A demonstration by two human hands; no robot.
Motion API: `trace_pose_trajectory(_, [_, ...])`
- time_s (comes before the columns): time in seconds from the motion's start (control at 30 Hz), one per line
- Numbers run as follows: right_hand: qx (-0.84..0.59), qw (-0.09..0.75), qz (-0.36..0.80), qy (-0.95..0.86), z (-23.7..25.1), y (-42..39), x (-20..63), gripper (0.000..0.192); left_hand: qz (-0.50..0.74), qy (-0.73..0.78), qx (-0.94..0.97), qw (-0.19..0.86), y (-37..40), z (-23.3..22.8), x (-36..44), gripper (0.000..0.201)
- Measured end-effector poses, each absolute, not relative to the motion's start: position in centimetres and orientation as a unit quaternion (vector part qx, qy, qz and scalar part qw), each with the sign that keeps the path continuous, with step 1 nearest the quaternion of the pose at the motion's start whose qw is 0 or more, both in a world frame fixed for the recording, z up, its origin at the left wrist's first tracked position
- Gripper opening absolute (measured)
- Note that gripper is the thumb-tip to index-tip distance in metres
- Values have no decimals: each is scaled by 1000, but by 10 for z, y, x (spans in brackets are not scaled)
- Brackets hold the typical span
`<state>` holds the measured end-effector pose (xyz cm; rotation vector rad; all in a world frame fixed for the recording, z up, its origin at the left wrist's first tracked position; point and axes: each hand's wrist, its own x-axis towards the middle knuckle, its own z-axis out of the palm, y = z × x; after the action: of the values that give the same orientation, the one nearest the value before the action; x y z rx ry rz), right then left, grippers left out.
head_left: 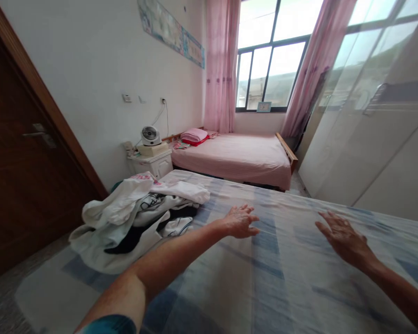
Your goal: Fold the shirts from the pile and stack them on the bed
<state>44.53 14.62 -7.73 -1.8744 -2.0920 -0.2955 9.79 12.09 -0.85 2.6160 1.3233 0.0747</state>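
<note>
My left hand (241, 221) is stretched out over the blue and white checked bed sheet (230, 278), fingers spread, with nothing in it. Further right, my right hand (343, 234) also has its fingers apart and holds nothing. Whether either palm presses on the sheet or hovers just above it, I cannot tell. Shallow wrinkles run across the cloth around both hands. To the left of my left forearm lies a heap of crumpled clothes (125, 213), mostly white with some black.
Beyond the sheet stands a second bed with a pink cover (237, 150) and folded pink bedding (195, 135). A small fan (151, 135) sits above a white nightstand (155, 166). On the left is a brown door (28, 176); glossy white wardrobe doors (372, 153) line the right.
</note>
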Motion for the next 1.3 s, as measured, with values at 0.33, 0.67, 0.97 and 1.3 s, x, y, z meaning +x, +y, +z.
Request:
trace_pose_trajectory(0.33, [-626, 107, -81, -768, -102, 38, 365, 64, 186, 699, 651, -230, 45, 54, -48, 41])
trace_pose_trajectory(0.67, [-664, 109, -90, -734, -94, 23, 348, 57, 196, 833, 459, -240, 22, 51, -148, 40])
trace_pose_trajectory(0.97, [-678, 94, -75, -725, -88, 21, 345, 57, 209, 807, 487, -260, 29, 54, -146, 39])
trace_pose_trajectory(1.3, [-674, 102, -73, -728, -88, 22, 346, 57, 227, 795, 528, -192, 29, 59, -128, 38])
